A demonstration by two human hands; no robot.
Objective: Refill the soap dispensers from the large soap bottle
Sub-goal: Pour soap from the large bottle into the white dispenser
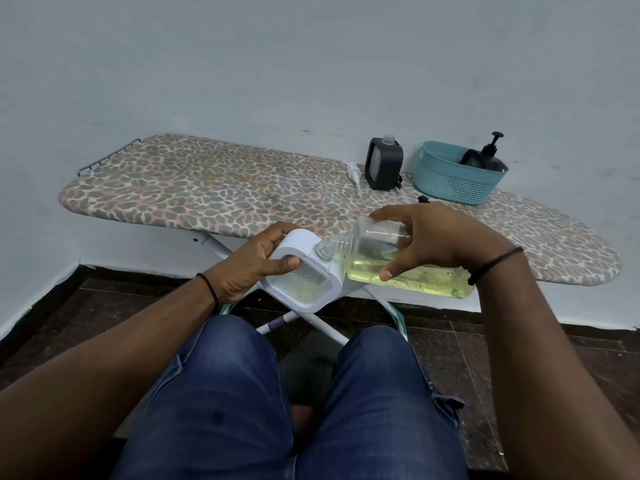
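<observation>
Right hand (446,237) grip clasps large soap bottle (398,261), long axis near horizontal, mouth pointing left into white dispenser (301,275); left hand (249,265) grip clasps dispenser, tilted.

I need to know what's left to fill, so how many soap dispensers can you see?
3: white dispenser in the left hand, black dispenser standing on the board, pump dispenser in the basket. The basket may hide more.

At the centre of the frame, a white dispenser (300,271) meets a clear bottle (398,261) of yellow soap. Behind lies a leopard-print ironing board (207,188); upper right, a black dispenser (383,164) and a teal basket (450,183).
</observation>
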